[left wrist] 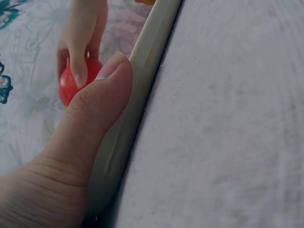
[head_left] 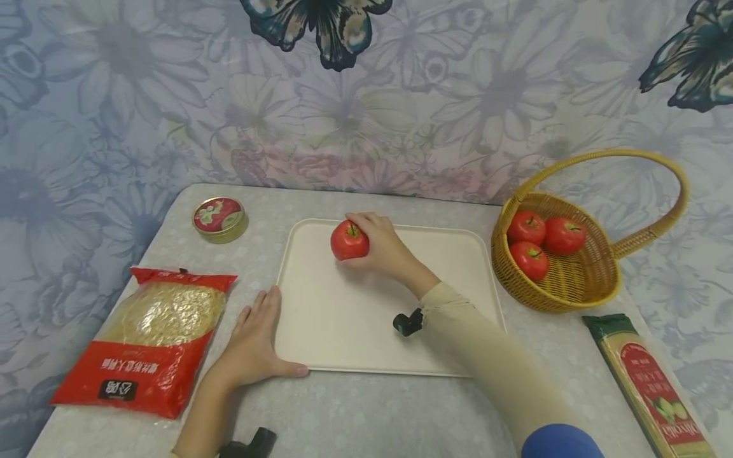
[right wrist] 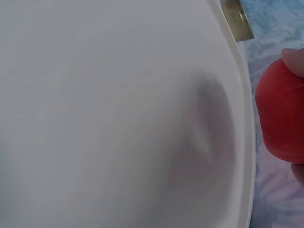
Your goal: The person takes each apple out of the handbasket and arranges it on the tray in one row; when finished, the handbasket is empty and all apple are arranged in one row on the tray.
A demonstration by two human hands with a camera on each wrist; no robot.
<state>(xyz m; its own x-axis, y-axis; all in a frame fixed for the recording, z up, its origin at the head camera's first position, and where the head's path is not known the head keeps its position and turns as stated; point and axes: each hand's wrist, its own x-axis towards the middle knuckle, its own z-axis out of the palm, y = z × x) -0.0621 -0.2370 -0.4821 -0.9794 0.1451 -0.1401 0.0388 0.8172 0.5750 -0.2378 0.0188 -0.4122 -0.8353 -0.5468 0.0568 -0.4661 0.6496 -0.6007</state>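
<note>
My right hand grips a red tomato over the upper left part of a cream rectangular tray. In the right wrist view the tomato appears off the tray surface, with fingertips at its top and bottom edges. At the tray's near left corner rests my left hand, its fingers fairly straight along the left side and the thumb at the near edge. Seen from the left wrist, that thumb lies against the tray's rim.
To the right stands a yellow wicker basket holding three tomatoes. A long pasta packet lies below it. On the left are a red bag of noodles and a round tin. A floral cloth hangs behind the table.
</note>
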